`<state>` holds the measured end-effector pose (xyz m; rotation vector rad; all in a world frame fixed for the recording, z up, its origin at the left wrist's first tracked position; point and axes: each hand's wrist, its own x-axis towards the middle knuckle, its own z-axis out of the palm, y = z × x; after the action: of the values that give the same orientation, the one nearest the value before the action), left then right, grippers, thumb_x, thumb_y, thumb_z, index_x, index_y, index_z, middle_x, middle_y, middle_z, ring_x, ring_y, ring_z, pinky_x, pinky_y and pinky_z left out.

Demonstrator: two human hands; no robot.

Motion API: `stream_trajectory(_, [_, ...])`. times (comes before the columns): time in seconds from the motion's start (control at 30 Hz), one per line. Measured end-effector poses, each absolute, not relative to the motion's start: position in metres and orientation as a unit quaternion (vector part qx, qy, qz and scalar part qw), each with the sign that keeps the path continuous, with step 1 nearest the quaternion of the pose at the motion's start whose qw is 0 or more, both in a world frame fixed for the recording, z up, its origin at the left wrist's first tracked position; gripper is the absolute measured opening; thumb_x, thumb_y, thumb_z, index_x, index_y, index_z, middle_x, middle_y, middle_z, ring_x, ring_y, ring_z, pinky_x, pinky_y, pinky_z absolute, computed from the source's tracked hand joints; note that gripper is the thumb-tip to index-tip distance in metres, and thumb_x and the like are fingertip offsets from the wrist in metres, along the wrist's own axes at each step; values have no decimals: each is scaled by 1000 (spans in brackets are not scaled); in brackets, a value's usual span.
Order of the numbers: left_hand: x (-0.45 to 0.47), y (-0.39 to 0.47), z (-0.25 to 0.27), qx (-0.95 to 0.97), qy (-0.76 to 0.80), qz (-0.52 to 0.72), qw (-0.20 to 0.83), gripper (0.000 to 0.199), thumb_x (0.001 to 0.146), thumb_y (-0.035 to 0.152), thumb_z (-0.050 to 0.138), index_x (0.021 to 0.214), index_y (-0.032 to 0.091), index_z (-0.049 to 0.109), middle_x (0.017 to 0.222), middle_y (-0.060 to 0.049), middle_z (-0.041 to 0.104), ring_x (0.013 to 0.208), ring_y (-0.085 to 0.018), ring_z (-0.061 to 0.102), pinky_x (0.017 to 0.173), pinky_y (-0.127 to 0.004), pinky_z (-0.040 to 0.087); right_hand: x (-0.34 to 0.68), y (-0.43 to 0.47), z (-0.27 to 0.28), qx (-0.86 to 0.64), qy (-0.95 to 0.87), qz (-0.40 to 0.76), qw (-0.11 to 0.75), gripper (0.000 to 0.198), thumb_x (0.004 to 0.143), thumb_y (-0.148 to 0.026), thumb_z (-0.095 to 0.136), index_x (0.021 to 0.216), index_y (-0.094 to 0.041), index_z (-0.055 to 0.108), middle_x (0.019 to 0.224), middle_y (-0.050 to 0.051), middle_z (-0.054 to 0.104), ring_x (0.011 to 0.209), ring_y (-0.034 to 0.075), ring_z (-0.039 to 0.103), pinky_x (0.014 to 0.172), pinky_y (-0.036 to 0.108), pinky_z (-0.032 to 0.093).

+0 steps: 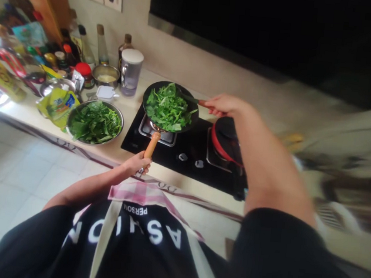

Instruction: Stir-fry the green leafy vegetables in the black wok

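Note:
My left hand [140, 162] is closed round the wooden handle of a dark wok [191, 124] on the left burner. Chopped leafy greens [168, 106] fill the wok. From its right side, my right hand [222, 105] grips the brown handle of a spatula [191, 99], whose far end is hidden among the leaves. To the left of the stove stands a metal bowl [120, 123] heaped with more leafy greens [95, 122].
A red pan with a black lid [226, 138] occupies the right burner of the black hob [189, 146]. Behind the bowl are a lidded pitcher [131, 70], a small metal bowl [105, 79] and several bottles. A yellow-green bag [58, 107] lies beside the greens.

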<state>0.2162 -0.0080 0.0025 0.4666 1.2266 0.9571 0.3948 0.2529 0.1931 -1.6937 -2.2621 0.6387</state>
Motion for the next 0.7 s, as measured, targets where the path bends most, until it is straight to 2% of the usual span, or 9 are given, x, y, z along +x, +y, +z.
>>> stream_trajectory(0.07, [215,-8,5,211,542,425,693,25,87,18,70,94,21,46,59,7,51,40,-8,45,37,-18,35,390,237,194,-600,-769,216,44,21,97,-21,62,96,-5,76,59,1,58,47,6,46,54,20,39])
stream_trajectory(0.17, [214,-7,10,219,536,422,698,28,88,20,75,95,19,48,61,7,53,41,-7,47,38,-17,37,396,192,196,-572,-813,94,-51,28,98,-28,56,114,-15,75,81,7,70,69,16,62,66,25,46])
stream_trajectory(0.23, [213,-7,12,220,536,421,698,31,87,21,79,97,17,50,65,5,59,43,-7,51,40,-18,41,404,154,193,-535,-838,-13,-110,37,100,-32,50,126,-16,71,101,13,74,87,23,69,75,30,48])
stream_trajectory(0.33, [212,-7,15,222,534,419,700,30,88,22,79,99,16,52,72,0,65,46,-8,57,44,-19,45,416,102,185,-532,-827,-70,-166,47,102,-36,40,141,-15,58,108,18,72,91,30,71,72,33,47])
stream_trajectory(0.5, [211,-8,21,227,525,421,704,19,95,15,69,97,16,50,61,6,56,41,-5,48,39,-16,37,439,56,193,-551,-806,-111,-186,48,104,-36,34,144,-16,52,110,17,72,88,31,71,68,34,45])
stream_trajectory(0.7, [211,-9,23,231,525,416,706,22,96,15,68,93,19,47,57,8,51,40,-5,45,38,-15,34,460,38,212,-556,-798,-92,-215,45,103,-36,38,138,-16,57,107,16,73,86,30,71,68,35,45])
